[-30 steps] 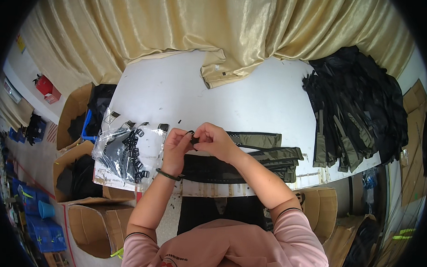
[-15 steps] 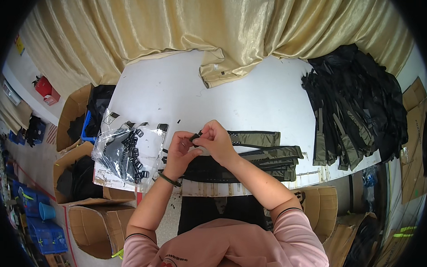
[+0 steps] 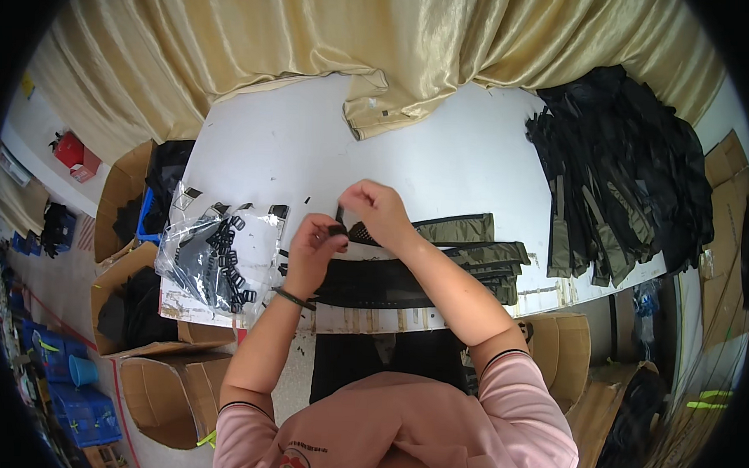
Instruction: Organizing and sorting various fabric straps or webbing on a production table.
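Observation:
My left hand [image 3: 312, 250] is closed on a small black piece, perhaps a buckle [image 3: 338, 230], at its fingertips. Just beyond it, my right hand [image 3: 377, 211] pinches a thin black strap [image 3: 340, 213] that hangs down from the fingers. Below both hands lies a stack of black and olive fabric strips [image 3: 373, 283], partly covered by my right forearm. One more olive strip [image 3: 457, 228] lies behind the stack, its left part passing behind my right hand. Left of my left hand, a clear plastic bag [image 3: 194, 256] holds several black buckles [image 3: 228, 258].
A big heap of black and olive strips [image 3: 620, 181] covers the right end of the white table [image 3: 262, 139]. A gold curtain [image 3: 274, 32] hangs along the far edge, one corner on the tabletop. Cardboard boxes [image 3: 158, 400] stand at both sides below the table.
My right hand has lifted up and away from my left, drawing the thin strap with it. Both hands were together at the small black piece before. The view has shifted slightly.

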`<state>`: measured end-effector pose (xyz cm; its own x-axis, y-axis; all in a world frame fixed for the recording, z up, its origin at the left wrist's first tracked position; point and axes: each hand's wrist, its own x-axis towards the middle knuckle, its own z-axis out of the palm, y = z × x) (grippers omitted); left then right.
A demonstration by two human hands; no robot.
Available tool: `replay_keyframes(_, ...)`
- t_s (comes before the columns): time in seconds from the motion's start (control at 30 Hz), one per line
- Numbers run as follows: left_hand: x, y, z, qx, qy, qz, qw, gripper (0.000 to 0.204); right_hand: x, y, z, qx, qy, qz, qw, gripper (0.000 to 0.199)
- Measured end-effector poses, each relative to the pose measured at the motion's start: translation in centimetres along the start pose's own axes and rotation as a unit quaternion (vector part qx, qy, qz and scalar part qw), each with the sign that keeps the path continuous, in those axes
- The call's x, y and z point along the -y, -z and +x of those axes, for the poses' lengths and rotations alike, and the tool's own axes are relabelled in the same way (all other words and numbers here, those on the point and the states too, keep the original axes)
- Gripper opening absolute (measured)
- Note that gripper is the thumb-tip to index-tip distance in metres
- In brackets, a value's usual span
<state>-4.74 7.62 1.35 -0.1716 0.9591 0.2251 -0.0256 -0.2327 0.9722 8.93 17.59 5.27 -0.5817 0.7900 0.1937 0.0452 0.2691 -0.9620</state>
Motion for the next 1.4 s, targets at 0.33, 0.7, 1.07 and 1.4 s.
replay_keyframes(0.33, 0.3, -0.2, -0.4, -0.029, 0.0, -0.104, 0.994, 0.017, 0.2, 0.2, -1.7, 0.107, -0.101, 0.068, 0.987, 0.019)
replay_keyframes(0.7, 1.6, 3.8, 1.6, -0.107, 0.024, 0.111, 0.988, 0.047, -2.9, 0.3, -2.1, -0.022, 0.107, -0.239, 0.965, 0.016)
replay_keyframes(1.07, 3.7, 5.4, -4.1, 0.17, -0.097, 0.501, 0.843, 0.033, -8.8, -1.3, -7.8, 0.103, 0.111, -0.469, 0.87, 0.016)
replay_keyframes(1.4, 0.7, 5.7, -3.8, 0.036, 0.119, 0.231, 0.965, 0.011, -6.8, 0.7, -7.2, 0.081, 0.016, -0.18, 0.98, 0.012)
